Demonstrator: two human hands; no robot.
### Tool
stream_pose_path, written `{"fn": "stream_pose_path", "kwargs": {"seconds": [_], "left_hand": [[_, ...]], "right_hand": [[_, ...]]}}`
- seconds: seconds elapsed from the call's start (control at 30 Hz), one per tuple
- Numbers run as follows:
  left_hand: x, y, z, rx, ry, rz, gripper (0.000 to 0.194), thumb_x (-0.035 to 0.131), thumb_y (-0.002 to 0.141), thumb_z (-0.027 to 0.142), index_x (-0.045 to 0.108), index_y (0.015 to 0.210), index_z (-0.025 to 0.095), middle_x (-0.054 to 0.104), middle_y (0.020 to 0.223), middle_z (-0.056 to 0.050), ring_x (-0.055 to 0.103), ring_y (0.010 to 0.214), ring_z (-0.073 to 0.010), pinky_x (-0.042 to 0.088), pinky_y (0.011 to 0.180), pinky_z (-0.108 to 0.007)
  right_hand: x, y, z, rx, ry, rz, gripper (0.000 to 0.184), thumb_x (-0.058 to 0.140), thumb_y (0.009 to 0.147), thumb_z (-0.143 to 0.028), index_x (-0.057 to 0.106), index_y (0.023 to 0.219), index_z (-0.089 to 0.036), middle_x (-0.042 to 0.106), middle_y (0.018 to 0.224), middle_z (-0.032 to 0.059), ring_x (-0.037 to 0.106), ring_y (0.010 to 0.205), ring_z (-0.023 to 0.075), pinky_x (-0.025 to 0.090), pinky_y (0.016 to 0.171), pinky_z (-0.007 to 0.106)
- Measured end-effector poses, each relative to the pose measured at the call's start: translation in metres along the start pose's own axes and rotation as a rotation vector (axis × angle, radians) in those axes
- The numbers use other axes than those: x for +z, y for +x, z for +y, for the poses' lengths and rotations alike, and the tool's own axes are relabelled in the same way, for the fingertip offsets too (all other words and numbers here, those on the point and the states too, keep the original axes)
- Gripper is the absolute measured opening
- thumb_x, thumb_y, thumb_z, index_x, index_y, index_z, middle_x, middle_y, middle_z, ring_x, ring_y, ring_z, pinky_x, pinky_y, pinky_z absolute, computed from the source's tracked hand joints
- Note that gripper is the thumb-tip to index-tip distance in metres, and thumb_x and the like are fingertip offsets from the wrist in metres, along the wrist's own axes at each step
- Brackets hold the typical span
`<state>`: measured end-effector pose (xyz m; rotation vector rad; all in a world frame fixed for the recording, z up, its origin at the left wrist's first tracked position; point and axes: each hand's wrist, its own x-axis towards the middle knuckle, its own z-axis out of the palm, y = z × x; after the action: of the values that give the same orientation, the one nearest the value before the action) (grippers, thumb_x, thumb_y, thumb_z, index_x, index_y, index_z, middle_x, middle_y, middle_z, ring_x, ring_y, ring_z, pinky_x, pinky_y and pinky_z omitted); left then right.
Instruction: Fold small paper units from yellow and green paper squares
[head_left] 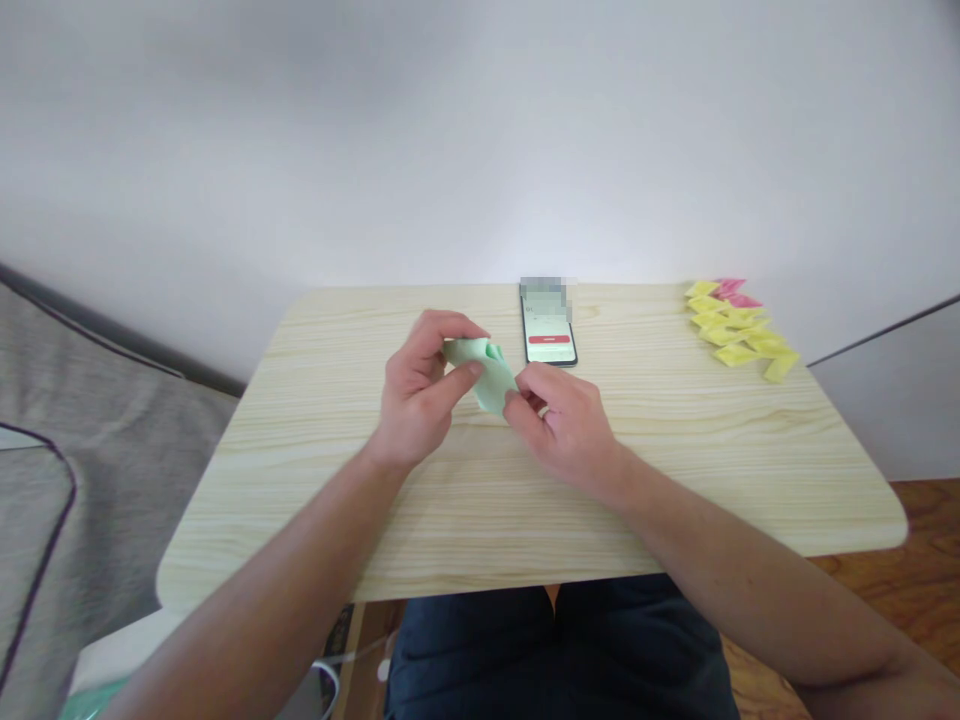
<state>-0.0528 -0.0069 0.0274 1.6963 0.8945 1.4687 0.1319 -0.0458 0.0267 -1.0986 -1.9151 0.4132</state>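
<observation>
A light green piece of folded paper [491, 385] is held between my two hands above the middle of the table. My left hand [424, 390] pinches its upper left part, with the thumb on the near face. At the lower right edge, the thumb and fingers of my right hand [562, 415] grip the same paper. A fold stands up along its top. The fingers behind the paper are partly hidden.
A phone [549, 350] with a lit screen lies just beyond my right hand. Several folded yellow papers [735, 330] and pink ones [731, 290] sit at the back right of the wooden table [285, 500]. A white wall [480, 140] rises behind; grey fabric [127, 480] is at the left.
</observation>
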Motion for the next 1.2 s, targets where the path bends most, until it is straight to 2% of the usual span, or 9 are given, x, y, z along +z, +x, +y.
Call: {"fn": "stream_pose_path", "kwargs": {"seconds": [0.13,0.37,0.73,0.9,0.97,1.07,1.2], "left_hand": [[0.003,0.001,0.0,0.08,0.015,0.06,0.02,0.075,0.082,0.019,0.069,0.101,0.023,0.061,0.099,-0.005,0.057,0.094,-0.0199,0.049,0.083,-0.035],[0.005,0.003,0.001,0.231,0.089,0.102,0.012,0.076,0.085,0.026,0.067,0.093,0.024,0.062,0.099,-0.005,0.06,0.096,-0.0204,0.052,0.086,-0.038],[0.009,-0.002,0.008,0.392,0.217,0.185,0.014,0.071,0.086,0.017,0.067,0.097,0.025,0.066,0.104,-0.005,0.063,0.098,-0.0214,0.054,0.086,-0.042],[0.008,-0.004,0.01,0.433,0.262,0.176,0.013,0.069,0.085,0.015,0.066,0.094,0.025,0.066,0.106,-0.005,0.064,0.097,-0.0221,0.056,0.084,-0.043],[0.008,-0.004,0.01,0.433,0.268,0.165,0.014,0.068,0.085,0.014,0.065,0.093,0.025,0.066,0.104,-0.005,0.064,0.096,-0.0216,0.056,0.083,-0.042],[0.009,-0.004,0.011,0.417,0.267,0.143,0.015,0.067,0.084,0.012,0.065,0.093,0.024,0.067,0.102,-0.004,0.065,0.094,-0.0204,0.056,0.082,-0.041],[0.01,-0.006,0.011,0.384,0.259,0.107,0.014,0.066,0.086,0.013,0.064,0.093,0.024,0.068,0.104,-0.004,0.066,0.095,-0.0202,0.057,0.084,-0.041]], "right_hand": [[0.0,0.0,0.001,0.021,0.019,0.014,0.026,0.054,0.096,-0.024,0.044,0.072,-0.021,0.049,0.067,-0.0045,0.046,0.061,0.0104,0.033,0.061,0.027],[0.001,-0.002,-0.001,0.067,0.077,0.041,0.022,0.058,0.094,-0.024,0.049,0.073,-0.021,0.052,0.065,-0.0049,0.047,0.059,0.0101,0.035,0.059,0.026],[-0.003,-0.004,-0.006,0.018,0.121,0.074,0.018,0.06,0.091,-0.021,0.054,0.074,-0.021,0.057,0.069,-0.0043,0.051,0.062,0.0102,0.04,0.061,0.025],[-0.004,-0.004,-0.008,0.028,0.162,0.085,0.019,0.061,0.089,-0.02,0.054,0.072,-0.021,0.056,0.068,-0.0044,0.049,0.062,0.0102,0.04,0.061,0.026],[-0.003,-0.004,-0.008,0.065,0.221,0.08,0.017,0.063,0.086,-0.019,0.053,0.073,-0.022,0.056,0.067,-0.0048,0.05,0.062,0.0105,0.041,0.061,0.026],[-0.002,-0.004,-0.008,0.153,0.431,0.059,0.013,0.066,0.086,-0.02,0.054,0.084,-0.023,0.061,0.073,-0.0047,0.057,0.064,0.011,0.045,0.06,0.025],[-0.003,-0.003,-0.009,0.221,0.699,0.007,0.017,0.067,0.092,-0.034,0.055,0.099,-0.024,0.065,0.081,-0.0025,0.06,0.067,0.0121,0.05,0.061,0.027]]}}
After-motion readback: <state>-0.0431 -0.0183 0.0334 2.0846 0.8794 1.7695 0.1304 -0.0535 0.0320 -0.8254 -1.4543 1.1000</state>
